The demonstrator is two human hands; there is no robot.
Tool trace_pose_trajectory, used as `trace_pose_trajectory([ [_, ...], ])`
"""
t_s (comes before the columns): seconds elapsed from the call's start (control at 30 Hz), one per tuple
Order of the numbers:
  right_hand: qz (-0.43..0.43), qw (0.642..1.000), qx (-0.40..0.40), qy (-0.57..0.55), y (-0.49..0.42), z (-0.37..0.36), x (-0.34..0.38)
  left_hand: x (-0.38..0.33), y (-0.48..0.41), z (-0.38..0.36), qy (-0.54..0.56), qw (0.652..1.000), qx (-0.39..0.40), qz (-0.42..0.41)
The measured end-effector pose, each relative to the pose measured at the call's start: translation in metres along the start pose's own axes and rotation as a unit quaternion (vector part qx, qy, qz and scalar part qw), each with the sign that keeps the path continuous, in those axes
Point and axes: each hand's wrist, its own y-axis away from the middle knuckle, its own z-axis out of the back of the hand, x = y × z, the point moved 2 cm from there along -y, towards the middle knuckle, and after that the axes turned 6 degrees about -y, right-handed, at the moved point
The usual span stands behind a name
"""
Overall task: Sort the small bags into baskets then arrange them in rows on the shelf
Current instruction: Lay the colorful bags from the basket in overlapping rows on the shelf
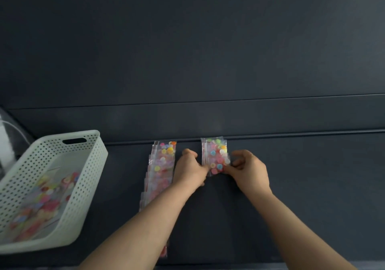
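A basket [91,165] at the left held loose bags [41,203]. Next to it ran a long row [160,178]. The left hand [189,169] and right hand [250,169] each kept a grip pinched on the nearest bag [216,168] of a short second row [213,146], which started at the back lip [291,134]. It probably needed laying square and overlapped, parallel to the first. Open shelf [312,186] lay rightward.

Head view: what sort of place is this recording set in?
Probably a shop or stockroom display. A dark shelf with a plain dark back panel holds two rows of small bags of coloured pieces, and a white perforated basket of more bags sits at its left.
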Motion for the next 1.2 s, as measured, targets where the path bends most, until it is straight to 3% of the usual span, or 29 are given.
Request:
trace_pose_trajectory([
  [0.13,0.017,0.999,0.007,0.046,0.001,-0.004,0.005,-0.003,0.0,0.013,0.002,1.0,-0.006,-0.007],
  [0.27,0.0,0.999,-0.005,0.038,0.006,-0.006,0.007,-0.004,0.01,0.012,-0.081,0.996,0.045,0.007],
  [0.37,-0.006,0.999,-0.003,0.04,0.006,-0.008,0.007,-0.003,0.012,0.011,-0.146,0.989,0.021,-0.009],
  [0.7,0.002,0.997,0.004,0.075,0.005,-0.011,0.009,-0.013,0.016,0.018,-0.157,0.987,0.035,0.006],
  [0.83,0.066,0.987,0.004,0.145,0.012,-0.014,0.035,-0.011,0.017,0.037,-0.136,0.99,0.009,-0.043],
  [1.0,0.202,0.95,0.031,0.236,0.032,-0.047,0.09,0.004,0.03,0.103,-0.147,0.983,-0.07,-0.079],
  [1.2,0.302,0.917,0.101,0.238,0.065,-0.118,0.143,0.07,0.056,0.195,-0.134,0.978,-0.156,-0.022],
])
